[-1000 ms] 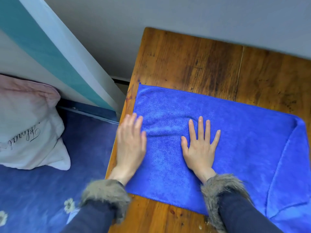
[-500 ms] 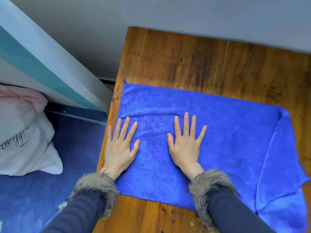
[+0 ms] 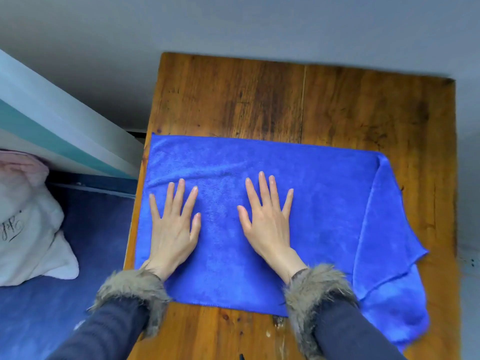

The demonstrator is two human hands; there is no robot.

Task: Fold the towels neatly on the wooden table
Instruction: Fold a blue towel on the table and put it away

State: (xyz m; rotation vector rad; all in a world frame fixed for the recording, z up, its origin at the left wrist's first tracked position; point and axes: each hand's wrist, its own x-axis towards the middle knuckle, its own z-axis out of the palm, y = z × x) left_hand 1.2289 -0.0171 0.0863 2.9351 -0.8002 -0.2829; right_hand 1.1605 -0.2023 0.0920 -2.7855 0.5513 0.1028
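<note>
A blue towel [image 3: 324, 203] lies folded flat on the wooden table [image 3: 259, 100], reaching the table's left edge. My left hand [image 3: 174, 227] presses flat on its left part, fingers spread. My right hand [image 3: 267, 222] presses flat near the towel's middle, fingers straight. At the right, more blue towel cloth [image 3: 389, 281] lies rumpled and loosely layered, spilling toward the table's near right corner. Whether it is a second towel I cannot tell.
The far half of the table shows bare wood. A grey wall runs behind it. To the left, below the table edge, is a blue bed cover [image 3: 52, 307] with a white and pink pillow [image 3: 26, 229], beside a white and teal panel [image 3: 52, 120].
My left hand has slid from the table's left edge fully onto the towel. Both hands have spread a little further apart. The view has shifted right, showing more of the table.
</note>
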